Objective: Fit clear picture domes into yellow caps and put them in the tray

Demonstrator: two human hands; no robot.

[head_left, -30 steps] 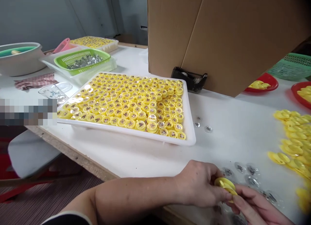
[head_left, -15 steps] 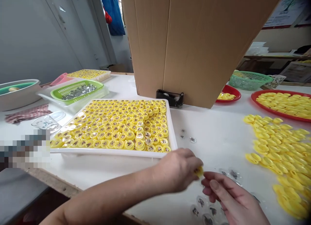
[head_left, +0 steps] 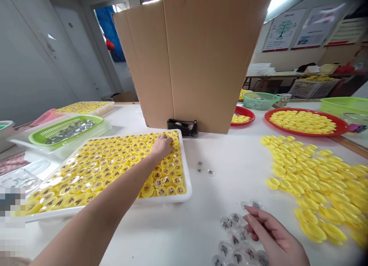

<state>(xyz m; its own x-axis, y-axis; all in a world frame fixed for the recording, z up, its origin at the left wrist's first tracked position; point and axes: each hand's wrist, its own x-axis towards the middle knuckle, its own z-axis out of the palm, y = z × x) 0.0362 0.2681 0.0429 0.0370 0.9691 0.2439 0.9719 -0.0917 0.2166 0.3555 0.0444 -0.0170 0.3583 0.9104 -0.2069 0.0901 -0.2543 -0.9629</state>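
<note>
My left hand (head_left: pixel 162 146) reaches over the far right part of a white tray (head_left: pixel 188 181) filled with round yellow pieces that bear small printed pictures. Its fingers are bent down onto the pieces, and what they grip is too small to tell. Near the front of the table, my right hand (head_left: pixel 270 233) is closed, thumb against fingertips, beside a cluster of clear discs (head_left: pixel 237 256) with dark prints. Whatever it may pinch cannot be made out. Many plain yellow pieces (head_left: pixel 313 174) lie spread on the table to its right.
A tall cardboard sheet (head_left: pixel 198 59) stands behind a black tape dispenser (head_left: pixel 182 127). Red plates (head_left: pixel 342 127) of yellow pieces are at the back right, near a green basket (head_left: pixel 260 101). At left is a green basket (head_left: pixel 99 122) of clear discs. Several loose discs (head_left: pixel 211 173) lie mid-table.
My left hand has moved from beside my right hand, where it held a yellow piece, up and left over the tray. The view has turned right.
</note>
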